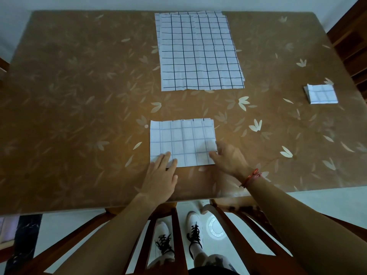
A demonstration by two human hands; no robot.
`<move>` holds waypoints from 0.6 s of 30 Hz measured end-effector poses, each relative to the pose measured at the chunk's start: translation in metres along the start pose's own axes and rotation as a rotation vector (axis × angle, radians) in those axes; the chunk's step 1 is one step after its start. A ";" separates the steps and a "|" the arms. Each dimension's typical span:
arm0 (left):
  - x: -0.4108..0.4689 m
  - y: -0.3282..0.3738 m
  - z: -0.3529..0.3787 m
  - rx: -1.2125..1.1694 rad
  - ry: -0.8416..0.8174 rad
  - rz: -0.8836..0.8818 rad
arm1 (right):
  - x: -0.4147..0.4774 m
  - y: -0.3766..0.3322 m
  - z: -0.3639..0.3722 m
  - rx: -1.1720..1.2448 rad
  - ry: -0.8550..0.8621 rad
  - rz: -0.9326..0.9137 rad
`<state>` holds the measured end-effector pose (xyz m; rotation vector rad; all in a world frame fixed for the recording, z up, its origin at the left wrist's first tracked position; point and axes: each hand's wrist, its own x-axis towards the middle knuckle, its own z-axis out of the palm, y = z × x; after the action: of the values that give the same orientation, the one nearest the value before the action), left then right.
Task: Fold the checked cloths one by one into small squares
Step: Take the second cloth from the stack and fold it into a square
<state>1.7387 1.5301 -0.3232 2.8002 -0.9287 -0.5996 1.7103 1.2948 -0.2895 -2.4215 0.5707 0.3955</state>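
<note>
No readable text anywhere you look.

You have no words, labels, brand marks, numbers or signs to read here: the checked cloths carry only a plain grid of dark lines, the table cover shows only a leaf-and-flower print, and your shoes are too small and blurred to show any mark.
</note>
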 end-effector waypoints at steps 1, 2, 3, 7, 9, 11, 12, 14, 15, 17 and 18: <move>0.000 0.000 0.000 -0.003 0.004 -0.002 | 0.002 0.000 -0.003 0.065 0.014 0.071; 0.000 0.000 0.001 -0.008 0.006 -0.004 | 0.004 0.002 -0.004 0.144 0.024 0.148; 0.001 0.000 0.001 -0.011 0.008 -0.005 | 0.006 0.002 -0.006 0.220 0.027 0.227; 0.001 -0.001 0.003 -0.012 0.026 -0.008 | 0.014 0.003 -0.008 0.500 0.061 0.406; 0.000 -0.001 0.003 -0.010 0.030 -0.006 | 0.016 0.002 -0.008 0.607 0.059 0.446; 0.000 -0.002 0.003 -0.016 0.034 -0.006 | 0.018 0.002 -0.008 0.674 0.059 0.457; 0.000 -0.002 0.002 -0.022 0.036 -0.008 | 0.019 0.002 -0.008 0.693 0.060 0.457; 0.000 -0.002 0.002 -0.033 0.036 -0.013 | 0.021 0.001 -0.009 0.700 0.053 0.474; 0.001 -0.002 0.002 -0.034 0.038 -0.014 | 0.022 0.001 -0.009 0.695 0.046 0.485; 0.001 -0.002 0.002 -0.033 0.042 -0.015 | 0.025 -0.002 -0.010 0.686 0.028 0.495; 0.001 -0.003 0.002 -0.035 0.041 -0.015 | 0.026 -0.004 -0.010 0.682 0.022 0.493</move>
<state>1.7399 1.5316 -0.3264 2.7798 -0.8822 -0.5532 1.7359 1.2833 -0.2902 -1.6223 1.1119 0.3053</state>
